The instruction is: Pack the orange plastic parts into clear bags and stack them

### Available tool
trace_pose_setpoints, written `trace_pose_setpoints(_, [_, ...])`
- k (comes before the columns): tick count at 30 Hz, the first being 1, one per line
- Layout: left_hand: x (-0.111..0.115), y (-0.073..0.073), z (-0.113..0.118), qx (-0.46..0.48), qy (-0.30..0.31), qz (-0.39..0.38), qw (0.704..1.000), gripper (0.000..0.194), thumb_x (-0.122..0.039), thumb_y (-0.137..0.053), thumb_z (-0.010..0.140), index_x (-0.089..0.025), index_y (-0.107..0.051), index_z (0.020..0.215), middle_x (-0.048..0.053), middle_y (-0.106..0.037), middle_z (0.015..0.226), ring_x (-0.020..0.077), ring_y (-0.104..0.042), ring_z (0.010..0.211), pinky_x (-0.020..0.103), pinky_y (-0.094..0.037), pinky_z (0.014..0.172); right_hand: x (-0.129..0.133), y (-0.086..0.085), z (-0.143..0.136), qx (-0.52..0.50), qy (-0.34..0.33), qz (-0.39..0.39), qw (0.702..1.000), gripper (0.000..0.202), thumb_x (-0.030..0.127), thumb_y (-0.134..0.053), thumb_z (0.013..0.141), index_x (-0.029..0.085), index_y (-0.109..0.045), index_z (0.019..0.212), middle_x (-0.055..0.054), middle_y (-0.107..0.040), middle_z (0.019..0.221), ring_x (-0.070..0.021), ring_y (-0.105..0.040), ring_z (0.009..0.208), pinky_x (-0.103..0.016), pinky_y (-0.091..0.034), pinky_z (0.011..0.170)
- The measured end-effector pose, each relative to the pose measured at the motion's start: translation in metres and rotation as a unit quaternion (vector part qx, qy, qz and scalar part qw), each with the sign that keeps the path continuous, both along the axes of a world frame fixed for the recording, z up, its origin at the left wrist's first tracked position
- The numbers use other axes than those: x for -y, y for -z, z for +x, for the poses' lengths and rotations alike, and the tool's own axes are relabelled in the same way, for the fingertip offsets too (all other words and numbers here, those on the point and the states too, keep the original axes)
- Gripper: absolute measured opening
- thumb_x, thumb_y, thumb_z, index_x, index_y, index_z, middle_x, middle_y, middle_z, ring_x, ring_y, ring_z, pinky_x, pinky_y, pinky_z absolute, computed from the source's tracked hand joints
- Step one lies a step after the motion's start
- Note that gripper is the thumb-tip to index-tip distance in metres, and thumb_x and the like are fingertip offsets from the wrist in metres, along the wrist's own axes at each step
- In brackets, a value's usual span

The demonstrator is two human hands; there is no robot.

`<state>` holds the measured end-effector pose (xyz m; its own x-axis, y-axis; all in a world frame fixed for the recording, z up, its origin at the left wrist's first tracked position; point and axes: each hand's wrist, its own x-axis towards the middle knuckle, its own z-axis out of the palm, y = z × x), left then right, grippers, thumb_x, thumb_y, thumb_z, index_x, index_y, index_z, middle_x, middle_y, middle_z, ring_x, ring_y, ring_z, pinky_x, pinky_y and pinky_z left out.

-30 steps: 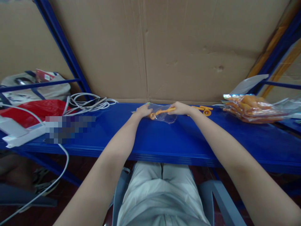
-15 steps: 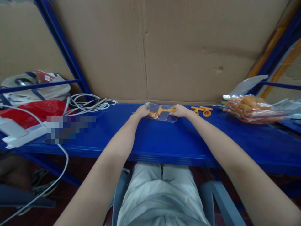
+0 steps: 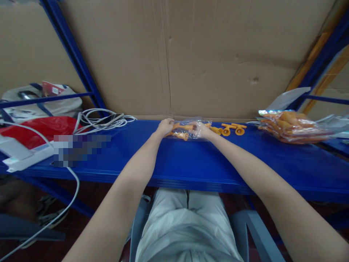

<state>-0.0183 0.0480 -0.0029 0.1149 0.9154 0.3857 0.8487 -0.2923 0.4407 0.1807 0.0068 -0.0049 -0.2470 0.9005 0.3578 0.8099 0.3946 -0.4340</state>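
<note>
A clear plastic bag lies on the blue tabletop with orange funnel-shaped plastic pieces in it. At the bag's left end, my left hand is closed on the plastic. My right hand reaches into the bag; shiny film covers its fingers, beside the end of an orange piece. Whether those fingers grip that piece is hidden. Just right of my right hand, several more orange pieces lie loose on the table, some with round cups facing me.
A filled bag of orange pieces sits at the right. To the left are coiled white cables, a white power strip and a red bag. Cardboard stands behind the blue table.
My right hand has moved slightly left, from outside the bag with an orange piece to under its film. The bag's film now spreads farther right, and more loose pieces show beside my right wrist.
</note>
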Motion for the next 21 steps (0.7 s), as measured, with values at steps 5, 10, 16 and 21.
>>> trace_pose_setpoints(5, [-0.004, 0.0, -0.002, 0.028, -0.012, 0.016, 0.999, 0.041, -0.011, -0.044, 0.087, -0.015, -0.067, 0.121, 0.008, -0.067, 0.126, 0.0197, -0.059, 0.121, 0.026, -0.041, 0.105, -0.005, 0.007, 0.0, 0.009, 0.013, 0.001, 1.0, 0.031, 0.014, -0.066, 0.078, 0.007, -0.07, 0.108, -0.012, -0.073, 0.096, -0.0239, -0.068, 0.087, -0.031, -0.052, 0.079])
trace_pose_setpoints(10, [-0.008, 0.005, 0.004, 0.05, 0.057, -0.044, 0.996, 0.047, -0.007, -0.046, 0.084, -0.014, -0.063, 0.127, 0.007, -0.066, 0.127, 0.0193, -0.06, 0.118, 0.028, -0.044, 0.102, -0.005, 0.01, -0.003, -0.035, 0.033, 0.007, 0.999, 0.02, 0.011, -0.067, 0.075, 0.007, -0.074, 0.093, -0.012, -0.073, 0.086, -0.027, -0.069, 0.08, -0.033, -0.055, 0.075])
trace_pose_setpoints(16, [-0.005, 0.006, 0.004, -0.047, 0.164, -0.112, 0.979, 0.042, -0.013, -0.052, 0.08, -0.019, -0.072, 0.117, 0.002, -0.07, 0.121, 0.02, -0.065, 0.109, 0.021, -0.048, 0.092, -0.009, 0.015, 0.001, -0.123, 0.053, -0.012, 0.991, 0.012, 0.015, -0.069, 0.074, 0.009, -0.074, 0.084, -0.011, -0.072, 0.083, -0.0252, -0.068, 0.08, -0.036, -0.055, 0.079])
trace_pose_setpoints(21, [-0.003, 0.003, 0.004, -0.109, 0.146, -0.09, 0.979, 0.05, -0.013, -0.047, 0.082, -0.019, -0.064, 0.129, 0.003, -0.062, 0.134, 0.0207, -0.059, 0.121, 0.024, -0.042, 0.102, -0.017, 0.026, 0.002, -0.192, 0.065, -0.03, 0.979, 0.021, 0.017, -0.065, 0.078, 0.008, -0.071, 0.096, -0.01, -0.072, 0.092, -0.0211, -0.067, 0.079, -0.032, -0.055, 0.075])
